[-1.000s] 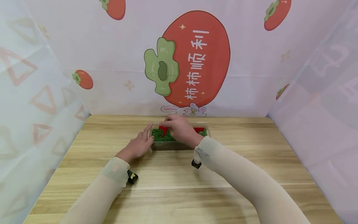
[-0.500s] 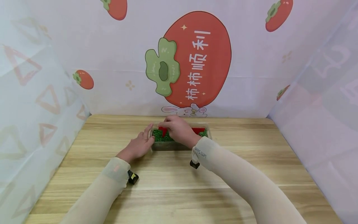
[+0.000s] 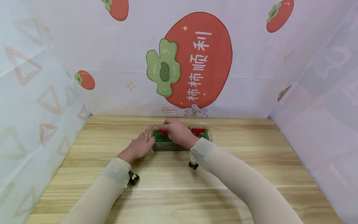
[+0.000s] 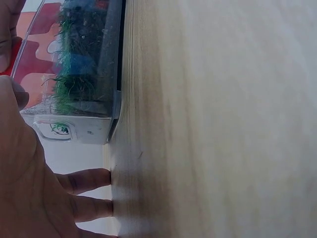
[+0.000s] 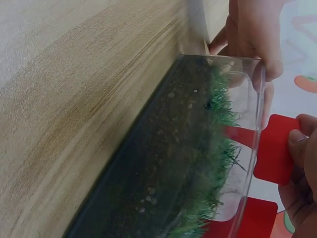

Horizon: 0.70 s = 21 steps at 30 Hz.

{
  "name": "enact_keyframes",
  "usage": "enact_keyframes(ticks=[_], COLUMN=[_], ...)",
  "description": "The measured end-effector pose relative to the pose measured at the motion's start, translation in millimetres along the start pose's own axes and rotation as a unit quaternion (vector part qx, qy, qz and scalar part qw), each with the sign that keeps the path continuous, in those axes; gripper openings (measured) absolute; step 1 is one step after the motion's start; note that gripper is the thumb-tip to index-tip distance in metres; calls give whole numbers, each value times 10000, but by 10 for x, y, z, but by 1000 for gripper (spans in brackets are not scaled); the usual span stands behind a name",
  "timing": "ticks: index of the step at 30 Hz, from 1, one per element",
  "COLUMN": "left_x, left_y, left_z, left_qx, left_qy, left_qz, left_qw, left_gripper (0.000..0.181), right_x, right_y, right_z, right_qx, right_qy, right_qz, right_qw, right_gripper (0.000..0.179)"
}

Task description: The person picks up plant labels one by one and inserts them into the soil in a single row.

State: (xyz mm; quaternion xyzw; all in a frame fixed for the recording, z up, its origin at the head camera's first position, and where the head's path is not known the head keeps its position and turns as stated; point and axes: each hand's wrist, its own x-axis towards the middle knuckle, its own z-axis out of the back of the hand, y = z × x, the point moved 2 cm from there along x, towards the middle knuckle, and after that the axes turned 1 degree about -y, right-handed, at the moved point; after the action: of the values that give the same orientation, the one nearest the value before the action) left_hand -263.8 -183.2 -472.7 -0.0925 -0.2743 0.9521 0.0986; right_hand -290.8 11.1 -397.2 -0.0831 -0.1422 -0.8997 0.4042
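A clear plastic box [image 3: 167, 147] of dark soil and green grass [image 3: 158, 137] sits near the table's back edge. My right hand [image 3: 180, 132] pinches the wide top of a red T-shaped plant label [image 5: 275, 153] between thumb and fingers. Its narrow stem reaches into the grass inside the box. At the left end, my left hand [image 3: 139, 146] holds the box, thumb hooked over the rim. Several of its fingers [image 4: 91, 207] stretch straight down to the table. A second red label [image 5: 260, 220] stands in the grass to the right; my right hand partly covers the grass in the head view.
The box stands on a wood-grain table [image 3: 179, 193]. Close behind it rises a pale cloth backdrop [image 3: 123, 96] printed with persimmons, and similar cloth hangs at both sides. A small black camera [image 3: 134, 178] sits on my left wrist.
My right hand has come down slightly, and the pinched label sits a little lower in the grass. The left hand has kept its place at the box's end.
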Motion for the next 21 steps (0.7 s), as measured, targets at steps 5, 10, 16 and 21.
enact_keyframes(ticks=[5,10,16,21], left_x=[-1,-15,-28,-41], left_y=[-1,-17,-31,-44], left_z=[-9,-4,3,34], left_qx=[-1,0,-6,-7], left_qy=[2,34,59,33], left_qz=[-10,-34,-24,-21], left_qw=[10000,10000,10000,10000], left_gripper=[66,67,66,67], right_x=[7,10,4,15], right_y=[-17,-33,-19,30], right_z=[-56,-99,-115,-97], right_qx=[-4,-70,-133,-236], right_qy=[38,47,-2,55], right_qz=[2,-34,55,227], right_qw=[10000,10000,9999,9994], right_gripper=[37,37,37,39])
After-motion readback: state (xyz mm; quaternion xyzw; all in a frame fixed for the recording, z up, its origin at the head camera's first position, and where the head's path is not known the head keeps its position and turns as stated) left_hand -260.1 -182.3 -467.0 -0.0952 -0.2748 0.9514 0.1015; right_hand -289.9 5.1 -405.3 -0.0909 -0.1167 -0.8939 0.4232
